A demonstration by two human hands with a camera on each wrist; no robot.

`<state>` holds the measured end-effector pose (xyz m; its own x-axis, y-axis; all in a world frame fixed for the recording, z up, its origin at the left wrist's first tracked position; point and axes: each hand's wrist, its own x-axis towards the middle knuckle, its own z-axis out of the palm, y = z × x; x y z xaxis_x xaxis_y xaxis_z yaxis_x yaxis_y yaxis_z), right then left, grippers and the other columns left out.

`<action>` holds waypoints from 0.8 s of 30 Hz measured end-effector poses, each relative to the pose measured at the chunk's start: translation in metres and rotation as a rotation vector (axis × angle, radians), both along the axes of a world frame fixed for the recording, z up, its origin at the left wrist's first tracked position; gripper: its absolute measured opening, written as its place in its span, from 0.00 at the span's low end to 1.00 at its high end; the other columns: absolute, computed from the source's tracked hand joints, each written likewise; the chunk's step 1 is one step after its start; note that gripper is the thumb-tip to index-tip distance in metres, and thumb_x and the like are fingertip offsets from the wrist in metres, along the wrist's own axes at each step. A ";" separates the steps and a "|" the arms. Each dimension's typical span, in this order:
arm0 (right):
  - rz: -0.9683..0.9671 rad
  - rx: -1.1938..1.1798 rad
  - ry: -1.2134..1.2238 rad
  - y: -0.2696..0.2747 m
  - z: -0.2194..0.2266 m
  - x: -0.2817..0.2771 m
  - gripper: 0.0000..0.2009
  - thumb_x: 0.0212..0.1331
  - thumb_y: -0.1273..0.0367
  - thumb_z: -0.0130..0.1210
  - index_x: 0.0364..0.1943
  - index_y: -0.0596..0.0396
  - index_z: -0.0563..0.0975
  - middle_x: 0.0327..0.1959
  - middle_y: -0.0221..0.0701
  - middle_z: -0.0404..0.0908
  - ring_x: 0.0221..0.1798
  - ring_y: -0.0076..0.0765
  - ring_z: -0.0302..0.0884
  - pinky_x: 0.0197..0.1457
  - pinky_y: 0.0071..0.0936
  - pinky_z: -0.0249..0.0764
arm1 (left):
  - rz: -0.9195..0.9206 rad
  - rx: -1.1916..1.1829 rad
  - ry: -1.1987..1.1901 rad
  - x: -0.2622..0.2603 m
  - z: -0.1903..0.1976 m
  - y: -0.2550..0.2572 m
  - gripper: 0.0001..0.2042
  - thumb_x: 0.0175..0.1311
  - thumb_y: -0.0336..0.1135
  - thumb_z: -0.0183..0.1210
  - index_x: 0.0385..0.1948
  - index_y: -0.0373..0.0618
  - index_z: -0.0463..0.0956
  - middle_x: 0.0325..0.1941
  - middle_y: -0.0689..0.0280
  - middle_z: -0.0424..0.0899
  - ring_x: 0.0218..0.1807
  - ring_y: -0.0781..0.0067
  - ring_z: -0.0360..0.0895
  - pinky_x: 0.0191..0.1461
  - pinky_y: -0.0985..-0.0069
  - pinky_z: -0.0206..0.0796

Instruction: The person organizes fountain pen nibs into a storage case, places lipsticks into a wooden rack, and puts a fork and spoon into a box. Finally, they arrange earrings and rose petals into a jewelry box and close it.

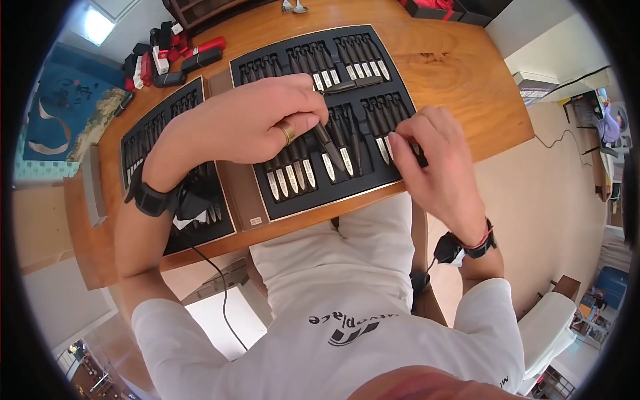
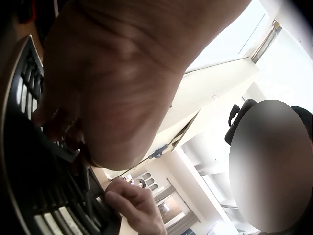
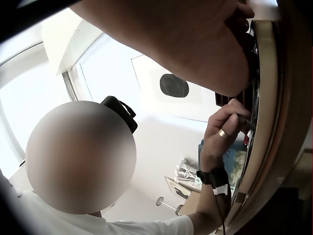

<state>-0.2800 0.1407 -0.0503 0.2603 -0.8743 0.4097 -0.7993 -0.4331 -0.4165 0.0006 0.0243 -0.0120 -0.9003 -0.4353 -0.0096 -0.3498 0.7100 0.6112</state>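
My left hand reaches across the open case and pinches a slim dark knife-shaped piece between thumb and fingers, its pointed end towards me. A ring shows on this hand. Rows of similar dark pieces with silvery, lettered ends fill the slots around it. Another dark piece lies crosswise over the middle of the case. At the case's right edge my right hand bends its fingers down over the near right row; its fingertips are partly hidden, and I cannot tell whether they grip a piece.
The case's other half holds more rows under my left forearm. Red, black and white small boxes are heaped at the back left. A fork and spoon lie at the table's far edge. A cable hangs below my left arm.
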 end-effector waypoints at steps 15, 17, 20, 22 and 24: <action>-0.061 -0.046 0.170 0.016 -0.001 0.055 0.10 0.58 0.70 0.67 0.30 0.54 0.74 0.30 0.36 0.74 0.37 0.46 0.75 0.44 0.43 0.70 | 0.162 0.138 0.274 0.000 -0.030 -0.001 0.07 0.81 0.29 0.57 0.49 0.39 0.83 0.42 0.64 0.86 0.41 0.75 0.77 0.47 0.75 0.70; -0.074 -0.034 0.173 0.024 0.008 0.051 0.08 0.60 0.72 0.68 0.32 0.56 0.77 0.30 0.37 0.77 0.34 0.46 0.80 0.40 0.42 0.74 | 0.160 0.079 0.320 -0.008 -0.033 0.002 0.07 0.81 0.29 0.56 0.50 0.38 0.83 0.41 0.64 0.87 0.40 0.75 0.78 0.47 0.75 0.71; -0.217 0.052 -0.134 0.036 0.019 0.039 0.05 0.69 0.74 0.67 0.42 0.61 0.82 0.32 0.37 0.86 0.31 0.37 0.87 0.34 0.29 0.79 | 0.239 0.194 0.328 -0.013 -0.029 0.007 0.07 0.81 0.28 0.57 0.50 0.38 0.82 0.36 0.64 0.86 0.37 0.75 0.77 0.44 0.75 0.70; -0.247 0.091 -0.219 0.041 0.027 0.027 0.05 0.71 0.74 0.66 0.44 0.61 0.83 0.31 0.32 0.86 0.33 0.27 0.84 0.38 0.24 0.76 | 0.257 0.149 0.338 -0.013 -0.027 0.010 0.06 0.79 0.28 0.59 0.47 0.37 0.82 0.32 0.66 0.84 0.34 0.77 0.75 0.40 0.75 0.67; -0.300 0.169 -0.394 0.044 0.034 0.020 0.05 0.74 0.75 0.64 0.48 0.62 0.85 0.33 0.24 0.85 0.36 0.17 0.78 0.41 0.17 0.71 | 0.274 0.166 0.312 -0.011 -0.028 0.008 0.05 0.78 0.29 0.60 0.45 0.38 0.82 0.30 0.67 0.83 0.32 0.78 0.74 0.38 0.75 0.66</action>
<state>-0.2605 0.1851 -0.0167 -0.1572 -0.9493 0.2724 -0.6463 -0.1097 -0.7552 -0.0100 0.0327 -0.0396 -0.7225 -0.6740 0.1542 -0.2924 0.5000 0.8152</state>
